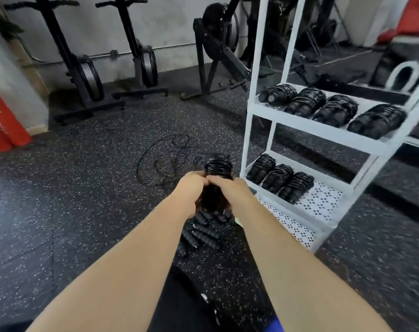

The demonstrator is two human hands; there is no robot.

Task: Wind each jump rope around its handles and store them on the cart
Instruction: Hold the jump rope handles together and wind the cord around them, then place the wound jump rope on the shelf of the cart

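Note:
Both hands hold one black jump rope bundle (pixel 218 167) upright in front of me, its rope coiled round the paired handles. My left hand (pixel 189 188) grips the handles from the left. My right hand (pixel 230 189) grips them from the right, the fingers of both hands meeting over the bundle. Loose black rope (pixel 165 159) trails on the floor beyond it. Several unwound handles (pixel 203 232) lie on the floor under my wrists. The white cart (pixel 323 130) stands to the right, with wound bundles on its middle shelf (pixel 335 110) and lower shelf (pixel 279 179).
Black exercise machines (pixel 141 61) line the far wall on speckled rubber flooring. A red object (pixel 2 123) sits at the left edge. A kettlebell handle (pixel 404 76) shows behind the cart. My dark-clothed legs are at the bottom of the view.

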